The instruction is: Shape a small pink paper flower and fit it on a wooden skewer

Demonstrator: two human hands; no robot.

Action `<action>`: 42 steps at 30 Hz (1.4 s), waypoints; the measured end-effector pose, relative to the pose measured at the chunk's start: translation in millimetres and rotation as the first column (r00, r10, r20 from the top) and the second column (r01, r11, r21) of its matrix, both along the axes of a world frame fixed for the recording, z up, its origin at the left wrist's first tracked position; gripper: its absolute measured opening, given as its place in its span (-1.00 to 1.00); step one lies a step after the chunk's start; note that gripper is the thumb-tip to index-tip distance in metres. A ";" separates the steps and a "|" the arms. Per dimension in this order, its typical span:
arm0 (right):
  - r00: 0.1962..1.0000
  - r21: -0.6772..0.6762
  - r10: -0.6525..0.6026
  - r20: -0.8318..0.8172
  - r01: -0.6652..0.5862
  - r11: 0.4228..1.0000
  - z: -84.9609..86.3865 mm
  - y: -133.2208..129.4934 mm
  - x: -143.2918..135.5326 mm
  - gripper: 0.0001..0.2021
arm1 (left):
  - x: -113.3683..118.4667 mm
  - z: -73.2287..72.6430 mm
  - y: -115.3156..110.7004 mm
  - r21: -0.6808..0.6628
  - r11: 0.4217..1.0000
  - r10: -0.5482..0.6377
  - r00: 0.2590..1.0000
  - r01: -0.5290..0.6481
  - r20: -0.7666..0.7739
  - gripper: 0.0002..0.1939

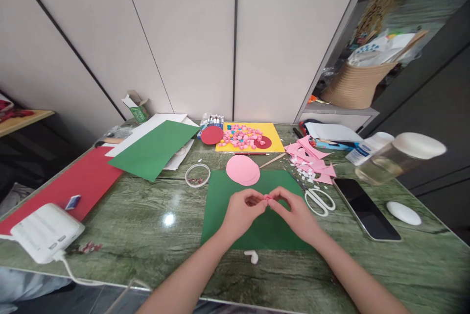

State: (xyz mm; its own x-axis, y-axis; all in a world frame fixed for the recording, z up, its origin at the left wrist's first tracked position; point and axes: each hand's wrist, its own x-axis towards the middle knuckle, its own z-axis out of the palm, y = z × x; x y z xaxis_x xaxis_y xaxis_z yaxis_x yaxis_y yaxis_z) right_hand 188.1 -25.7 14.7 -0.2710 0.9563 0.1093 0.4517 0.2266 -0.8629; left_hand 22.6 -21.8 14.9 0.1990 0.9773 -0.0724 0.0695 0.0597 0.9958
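Note:
My left hand (240,211) and my right hand (292,210) meet above a green sheet of paper (235,235). Fingertips of both pinch a small pink piece (268,198), mostly hidden by the fingers; its exact kind is unclear. Just beyond them, overlapping pink paper circles (242,169) lie on the sheet's upper left part. Farther back, a yellow sheet (273,132) bears a pile of small pink pieces (242,136) with a few blue and yellow ones. One dark red circle (263,142) is partly under that pile, and another red circle (212,134) lies left of it.
White-handled scissors (319,201), pink paper scraps (312,157) and a phone (367,208) lie to the right, near a lidded jar (400,157). A tape roll (197,175), red paper (91,181) and a white charger (47,232) are leftward. A white earbud (252,256) lies near the front edge.

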 end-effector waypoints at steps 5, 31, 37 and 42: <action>1.000 0.044 -0.005 0.025 0.004 0.999 -2.8 0.4 -2.6 -0.79 | 1.2 -2.8 -0.2 0.047 0.999 0.026 0.999 -0.024 -0.040 -0.81; 1.000 0.002 -0.009 -0.014 0.009 1.000 -10.7 2.9 -4.1 -0.80 | 1.9 -5.4 4.3 -0.206 0.978 0.070 0.936 0.003 0.346 -0.80; 0.992 0.076 -0.060 0.111 0.051 0.996 -20.0 14.3 10.1 -0.79 | -0.8 -9.9 8.0 -0.272 0.957 0.192 0.922 -0.100 0.336 -0.77; 0.882 0.314 -0.191 0.431 0.052 0.948 -39.0 40.4 28.7 -0.81 | 0.8 -12.8 9.0 -0.333 0.936 0.247 0.888 -0.114 0.388 -0.73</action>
